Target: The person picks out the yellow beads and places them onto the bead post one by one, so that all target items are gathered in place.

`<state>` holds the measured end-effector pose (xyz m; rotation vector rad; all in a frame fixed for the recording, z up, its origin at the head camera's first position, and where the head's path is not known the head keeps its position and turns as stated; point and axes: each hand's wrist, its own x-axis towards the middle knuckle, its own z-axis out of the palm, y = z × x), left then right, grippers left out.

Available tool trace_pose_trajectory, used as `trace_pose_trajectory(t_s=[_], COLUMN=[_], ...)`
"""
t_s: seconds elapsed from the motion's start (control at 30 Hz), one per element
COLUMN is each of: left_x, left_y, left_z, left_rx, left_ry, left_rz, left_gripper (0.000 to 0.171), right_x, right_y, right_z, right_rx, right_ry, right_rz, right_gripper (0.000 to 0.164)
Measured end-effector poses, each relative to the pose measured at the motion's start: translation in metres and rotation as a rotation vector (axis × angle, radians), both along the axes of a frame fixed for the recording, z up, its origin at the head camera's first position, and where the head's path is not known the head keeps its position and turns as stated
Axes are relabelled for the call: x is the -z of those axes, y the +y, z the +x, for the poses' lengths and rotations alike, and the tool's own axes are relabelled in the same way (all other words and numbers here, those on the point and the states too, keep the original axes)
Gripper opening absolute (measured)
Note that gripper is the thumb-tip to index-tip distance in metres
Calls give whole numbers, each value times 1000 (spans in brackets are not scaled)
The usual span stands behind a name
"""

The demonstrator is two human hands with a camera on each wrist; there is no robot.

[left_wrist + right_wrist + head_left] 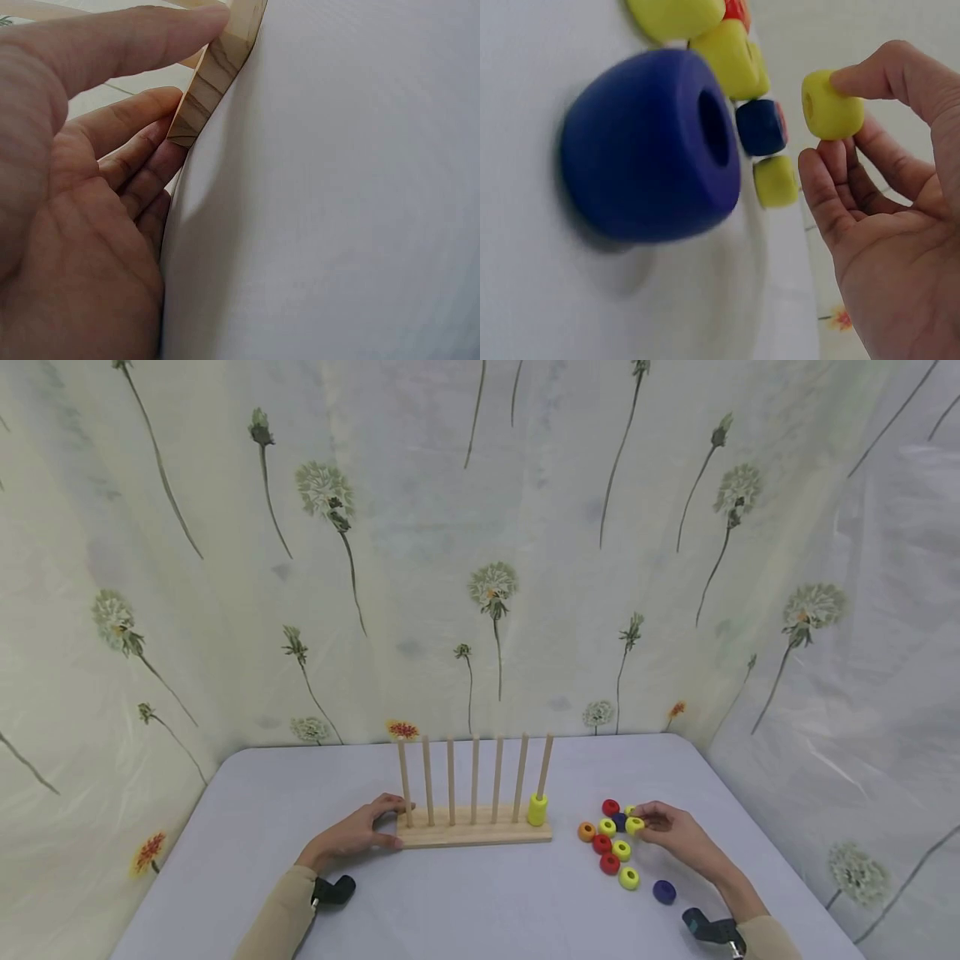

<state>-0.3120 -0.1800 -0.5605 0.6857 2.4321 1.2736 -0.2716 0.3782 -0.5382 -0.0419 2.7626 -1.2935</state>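
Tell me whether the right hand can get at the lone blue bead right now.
Probably not while the right hand pinches a yellow bead. With that put down, the way looks free: the blue bead sits apart, nothing over it.

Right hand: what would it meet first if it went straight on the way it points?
Probably the dark blue bead just beyond the yellow bead that the right hand pinches; the hand looks raised, so it might pass above.

You are seeing a grained wooden peg rack (474, 837), a smooth, satiny yellow bead (835, 112) and glossy, plastic-looking sheeting (885, 710).
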Motion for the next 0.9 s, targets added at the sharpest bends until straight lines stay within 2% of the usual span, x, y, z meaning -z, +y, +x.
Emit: trace_pose_trajectory(t_s=[0.3, 0.5, 0.7, 0.9], left_x=[0, 1, 1, 2], left_y=[1, 0, -1, -1], left_z=[0, -1, -1, -2], left_rx=[-8, -14, -14, -19], left_ry=[-4, -5, -4, -16], left_rz=[-9, -15, -14, -9], left_gripper=[68, 68, 68, 68], right_x=[-17, -27, -34, -38], right_y=[-20, -37, -49, -62], right_z=[7, 10, 11, 10], right_rx=[-51, -51, -81, -61], right_ry=[28, 36, 90, 104], right_rz=[-25, -34, -90, -116], right_gripper=[35, 34, 36, 35])
